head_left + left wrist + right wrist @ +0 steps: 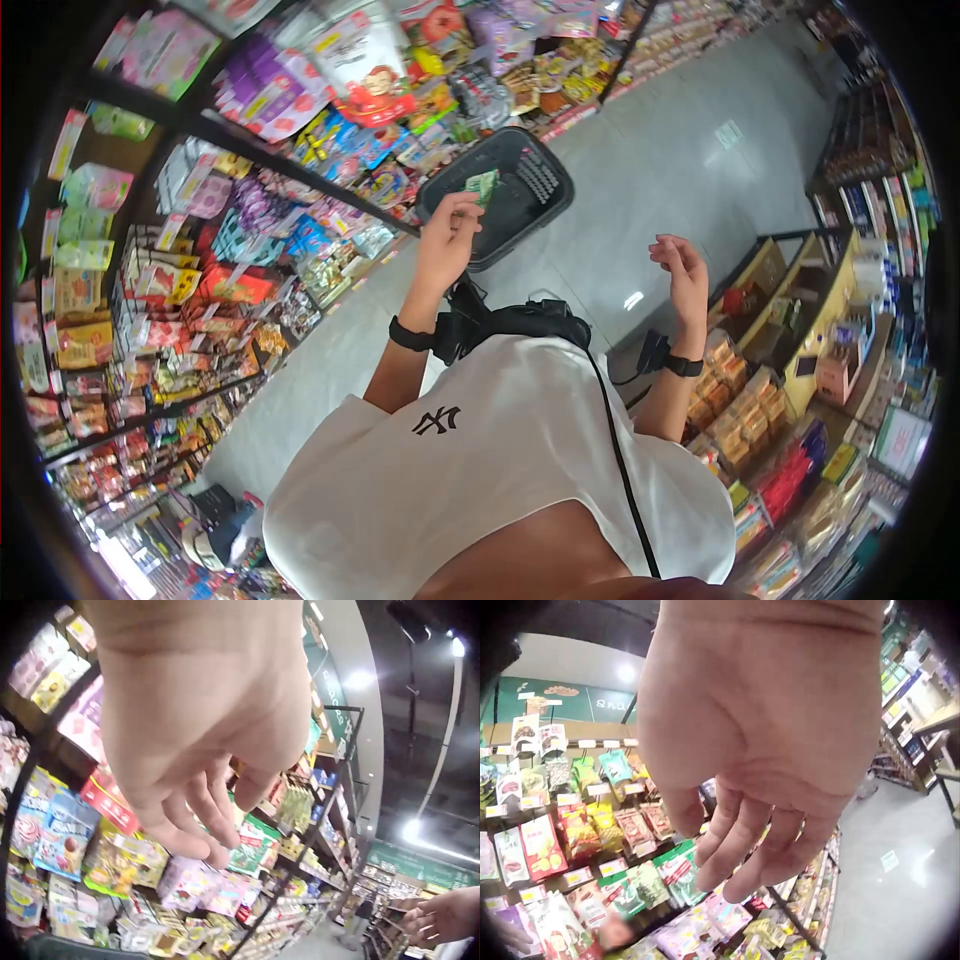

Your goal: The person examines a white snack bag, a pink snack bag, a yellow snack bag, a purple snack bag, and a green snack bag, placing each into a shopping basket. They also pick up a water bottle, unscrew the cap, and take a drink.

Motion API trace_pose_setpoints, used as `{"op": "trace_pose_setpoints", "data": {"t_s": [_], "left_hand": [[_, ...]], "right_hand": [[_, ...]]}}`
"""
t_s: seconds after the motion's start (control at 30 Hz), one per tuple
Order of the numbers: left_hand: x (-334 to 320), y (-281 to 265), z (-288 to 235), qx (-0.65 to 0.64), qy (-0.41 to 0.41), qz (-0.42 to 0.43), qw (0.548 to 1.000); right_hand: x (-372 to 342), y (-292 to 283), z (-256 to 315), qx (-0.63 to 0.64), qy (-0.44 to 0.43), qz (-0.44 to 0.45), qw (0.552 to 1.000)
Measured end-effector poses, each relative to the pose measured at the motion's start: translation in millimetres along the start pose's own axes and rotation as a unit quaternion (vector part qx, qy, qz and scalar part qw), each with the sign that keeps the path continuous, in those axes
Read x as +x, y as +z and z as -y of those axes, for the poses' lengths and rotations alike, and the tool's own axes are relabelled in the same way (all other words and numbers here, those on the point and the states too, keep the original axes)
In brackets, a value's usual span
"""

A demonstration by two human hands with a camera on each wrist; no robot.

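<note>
My left hand (450, 240) reaches out over the near side of a black shopping basket (545, 215), its fingers loosely bent. A small green packet (484, 184) shows against the basket right at the fingertips in the head view. In the left wrist view, thumb and fingers of the left hand (210, 757) stand apart with nothing between them. My right hand (684, 275) hangs in the air over the floor, right of the basket. Its fingers are relaxed and hold nothing in the right wrist view, where the palm of the right hand (757, 742) fills the upper middle.
Snack shelves packed with bagged snacks (360, 70) run along the left and front, with a dark shelf frame (290, 175). To the right stand wooden shelves (770, 300) and stacked packs of baked goods (735, 395). Grey floor (690, 150) stretches between them.
</note>
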State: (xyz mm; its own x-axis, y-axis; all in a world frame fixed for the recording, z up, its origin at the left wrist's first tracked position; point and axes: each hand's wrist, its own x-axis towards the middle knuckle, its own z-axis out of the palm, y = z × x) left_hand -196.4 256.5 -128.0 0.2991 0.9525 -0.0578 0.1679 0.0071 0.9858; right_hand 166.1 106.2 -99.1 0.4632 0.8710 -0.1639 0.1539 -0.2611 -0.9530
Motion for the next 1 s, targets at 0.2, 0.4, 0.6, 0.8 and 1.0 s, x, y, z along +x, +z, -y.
{"op": "trace_pose_setpoints", "data": {"t_s": [0.2, 0.4, 0.6, 0.8, 1.0], "left_hand": [[0.7, 114.9, -45.8, 0.043, 0.056, 0.183, 0.981], [12.2, 165.0, -76.8, 0.041, 0.065, 0.330, 0.941], [47.0, 200.3, -84.1, -0.022, 0.050, 0.349, 0.936], [120.1, 242.1, -105.0, -0.037, 0.095, 0.344, 0.933], [188.6, 281.2, -113.8, -0.010, 0.127, 0.296, 0.947]], "right_hand": [[-61.8, -73.3, -2.9, 0.046, -0.011, -0.095, 0.994], [-52.9, -85.0, -11.6, 0.071, -0.007, -0.078, 0.994], [12.2, -92.3, -5.5, 0.065, -0.006, -0.007, 0.998], [103.8, -116.9, 26.0, 0.008, -0.038, 0.005, 0.999], [184.2, -165.5, 44.9, -0.039, -0.057, 0.051, 0.996]]}}
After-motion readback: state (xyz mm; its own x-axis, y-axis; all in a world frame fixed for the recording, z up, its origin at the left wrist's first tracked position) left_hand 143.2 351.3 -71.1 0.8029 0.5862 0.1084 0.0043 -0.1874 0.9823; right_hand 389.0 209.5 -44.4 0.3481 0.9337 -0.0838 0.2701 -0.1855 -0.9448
